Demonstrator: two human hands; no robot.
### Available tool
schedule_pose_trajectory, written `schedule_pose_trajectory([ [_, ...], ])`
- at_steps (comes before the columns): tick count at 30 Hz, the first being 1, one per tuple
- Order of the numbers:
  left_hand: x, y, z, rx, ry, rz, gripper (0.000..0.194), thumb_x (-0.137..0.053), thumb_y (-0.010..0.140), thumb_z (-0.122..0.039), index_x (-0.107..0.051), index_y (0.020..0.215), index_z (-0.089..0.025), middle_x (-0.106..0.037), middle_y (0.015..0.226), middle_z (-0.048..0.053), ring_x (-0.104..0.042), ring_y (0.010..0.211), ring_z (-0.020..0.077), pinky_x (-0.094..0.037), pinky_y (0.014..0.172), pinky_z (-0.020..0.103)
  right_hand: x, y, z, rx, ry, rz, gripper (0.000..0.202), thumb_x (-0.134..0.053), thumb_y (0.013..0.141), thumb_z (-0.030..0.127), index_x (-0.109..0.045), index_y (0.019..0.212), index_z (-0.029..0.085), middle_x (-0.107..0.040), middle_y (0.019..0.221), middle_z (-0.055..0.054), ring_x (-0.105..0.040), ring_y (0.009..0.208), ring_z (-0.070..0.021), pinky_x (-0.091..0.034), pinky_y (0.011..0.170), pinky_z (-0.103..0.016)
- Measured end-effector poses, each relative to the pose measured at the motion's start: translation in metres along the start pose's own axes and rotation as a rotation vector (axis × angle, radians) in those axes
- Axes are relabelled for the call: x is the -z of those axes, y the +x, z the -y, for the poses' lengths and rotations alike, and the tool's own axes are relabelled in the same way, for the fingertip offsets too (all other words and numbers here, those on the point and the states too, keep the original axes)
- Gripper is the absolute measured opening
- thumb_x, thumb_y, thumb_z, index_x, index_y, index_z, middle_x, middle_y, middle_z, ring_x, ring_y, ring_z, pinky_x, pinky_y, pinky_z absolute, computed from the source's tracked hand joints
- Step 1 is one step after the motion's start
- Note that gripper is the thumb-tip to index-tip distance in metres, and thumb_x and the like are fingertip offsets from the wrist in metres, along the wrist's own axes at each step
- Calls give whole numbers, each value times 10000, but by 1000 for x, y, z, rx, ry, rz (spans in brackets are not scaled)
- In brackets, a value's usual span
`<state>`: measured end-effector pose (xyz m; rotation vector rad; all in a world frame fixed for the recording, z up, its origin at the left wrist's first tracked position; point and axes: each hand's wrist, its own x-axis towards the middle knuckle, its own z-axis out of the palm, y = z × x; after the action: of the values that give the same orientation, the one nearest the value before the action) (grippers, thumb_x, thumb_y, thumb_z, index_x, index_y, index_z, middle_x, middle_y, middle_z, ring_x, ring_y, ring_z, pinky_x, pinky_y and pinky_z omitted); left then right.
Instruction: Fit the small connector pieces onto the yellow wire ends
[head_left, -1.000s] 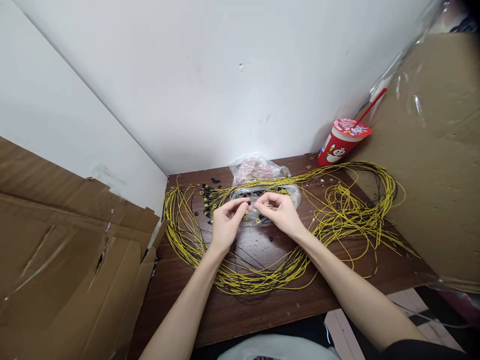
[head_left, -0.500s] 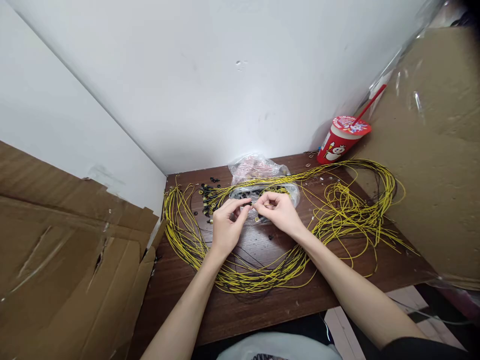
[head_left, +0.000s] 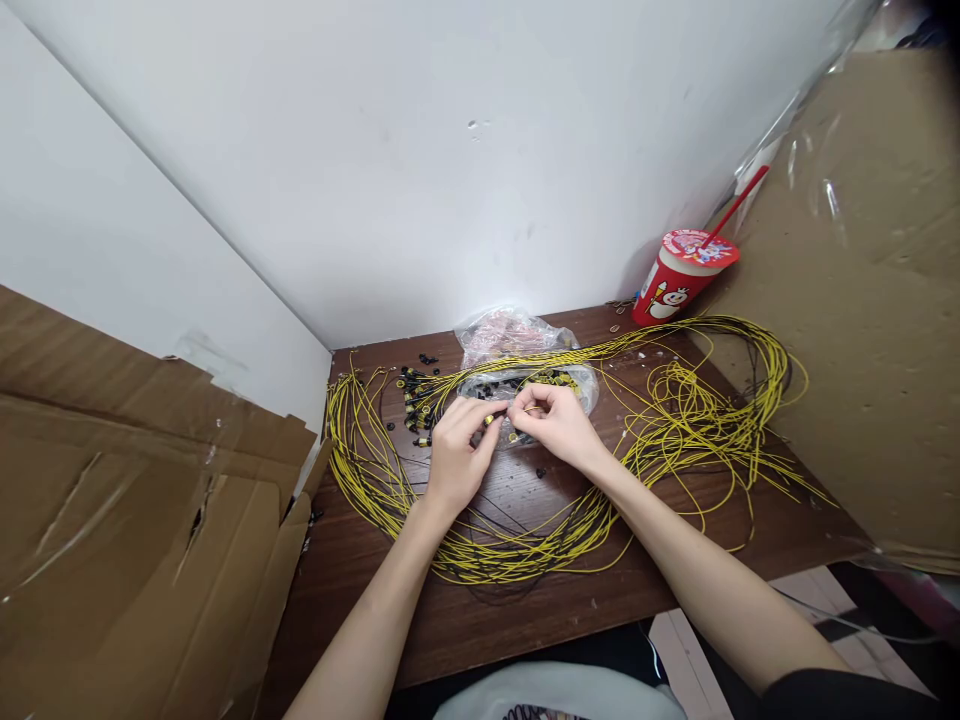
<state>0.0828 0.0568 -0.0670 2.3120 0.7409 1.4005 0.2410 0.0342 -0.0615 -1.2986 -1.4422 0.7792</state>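
Note:
My left hand (head_left: 459, 452) is closed, pinching a small black-and-yellow connector (head_left: 491, 419) between thumb and fingers. Close beside it, my right hand (head_left: 553, 422) is closed in a pinch on a thin yellow wire (head_left: 534, 407), whose end points toward the connector. The fingertips hide whether wire and connector touch. Below and around both hands curves a bundle of yellow and black wires (head_left: 495, 570). More black-and-yellow connectors (head_left: 412, 400) lie left of my left hand, at the ends of wires. Behind the hands, a clear plastic bag (head_left: 506, 335) holds small parts.
A red paper cup (head_left: 679, 285) with a straw stands at the back right of the brown table (head_left: 450, 640). Cardboard (head_left: 135, 520) borders the left side, and another cardboard sheet (head_left: 862, 300) the right. Tangled yellow wire (head_left: 697, 430) lies right of my hands. A white wall (head_left: 450, 180) rises behind.
The connector in my left hand has turned, so its yellow part now shows between thumb and fingers. My right hand stays nearly in place.

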Motion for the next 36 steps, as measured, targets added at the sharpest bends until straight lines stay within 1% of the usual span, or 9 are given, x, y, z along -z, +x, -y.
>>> schedule_pose_trajectory([
  [3,1,0,1,50,6,-17,164,-569,857,-163,-674,983,-162,-662,835,43,-531,725,127,-431,681,261,-1,0,0,45,22,-9,158,-604,748,295,-635,734,141,-511,604,16,-411,549,-97,-316,529,-230],
  [6,2,0,1,88,1,-28,153,-575,855,-182,-684,962,-170,-649,781,28,-512,686,122,-420,657,254,-1,1,0,120,17,-37,148,-621,775,289,-656,816,150,-600,738,-19,-507,651,-121,-384,599,-243],
  [10,0,0,1,153,-55,-48,154,-596,843,-206,-694,957,-171,-619,718,9,-490,632,107,-405,614,236,-1,1,-2,138,93,-35,151,-646,774,263,-636,886,162,-627,836,-31,-564,755,-141,-441,691,-268],
  [14,-1,1,1,223,-121,-55,155,-617,827,-214,-705,946,-167,-610,701,2,-472,583,91,-393,576,221,-2,1,-3,142,155,-29,159,-660,764,250,-623,893,165,-623,830,-24,-572,775,-142,-459,746,-286],
  [20,-3,-1,2,235,-160,-61,143,-634,812,-220,-714,921,-173,-615,689,4,-469,579,92,-389,577,225,-4,3,-3,58,293,-35,252,-731,699,331,-617,846,160,-621,785,-26,-589,738,-144,-480,718,-290],
  [24,-4,-2,4,303,-260,-71,163,-637,810,-252,-715,934,-181,-661,774,29,-539,649,113,-416,609,237,-6,3,-2,11,389,-9,321,-772,644,394,-616,806,165,-627,748,-16,-595,699,-137,-485,687,-281],
  [30,-4,-2,5,409,-318,-108,176,-647,790,-265,-727,917,-172,-700,838,56,-622,730,153,-473,675,265,-3,2,0,92,279,12,250,-706,733,398,-664,799,161,-641,772,-27,-578,718,-136,-463,691,-280],
  [33,-3,-1,7,419,-317,-135,176,-654,780,-262,-727,911,-170,-707,848,59,-634,730,156,-484,680,272,-1,1,2,160,189,26,199,-646,795,358,-687,828,166,-646,854,-47,-585,789,-150,-459,743,-300],
  [36,-3,-1,8,419,-318,-131,180,-655,780,-262,-724,919,-170,-709,855,62,-641,735,159,-493,689,279,-1,1,1,151,173,20,178,-638,796,335,-681,838,168,-642,873,-51,-585,814,-156,-464,767,-306],
])
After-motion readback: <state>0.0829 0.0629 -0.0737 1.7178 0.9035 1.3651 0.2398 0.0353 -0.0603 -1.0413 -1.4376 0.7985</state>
